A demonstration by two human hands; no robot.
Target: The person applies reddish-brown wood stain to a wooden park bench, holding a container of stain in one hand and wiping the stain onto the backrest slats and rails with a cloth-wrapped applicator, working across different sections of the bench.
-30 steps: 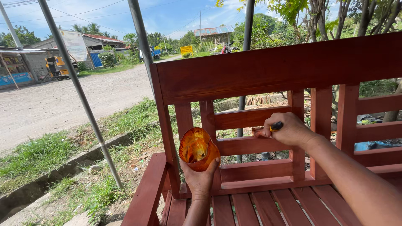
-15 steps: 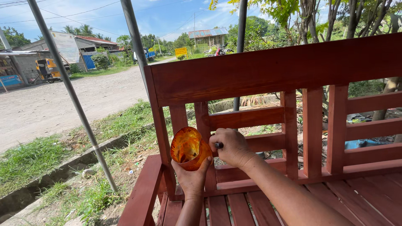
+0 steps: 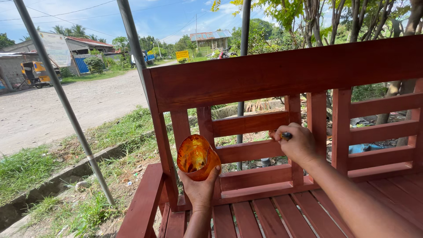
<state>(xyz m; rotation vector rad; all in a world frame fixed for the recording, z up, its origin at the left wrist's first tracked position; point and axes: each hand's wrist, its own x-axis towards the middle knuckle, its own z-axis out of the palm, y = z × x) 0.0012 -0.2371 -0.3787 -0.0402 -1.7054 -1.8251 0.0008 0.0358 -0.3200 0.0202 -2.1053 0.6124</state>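
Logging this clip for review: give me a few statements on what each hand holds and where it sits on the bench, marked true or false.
1. The left hand holds an orange container. True.
2. The container lies on the seat slats. False: it is held up in front of the backrest.
3. The right hand grips a dark-handled tool at the red wooden bench backrest. True.
4. The right hand rests on the armrest. False: it is at a horizontal backrest slat.
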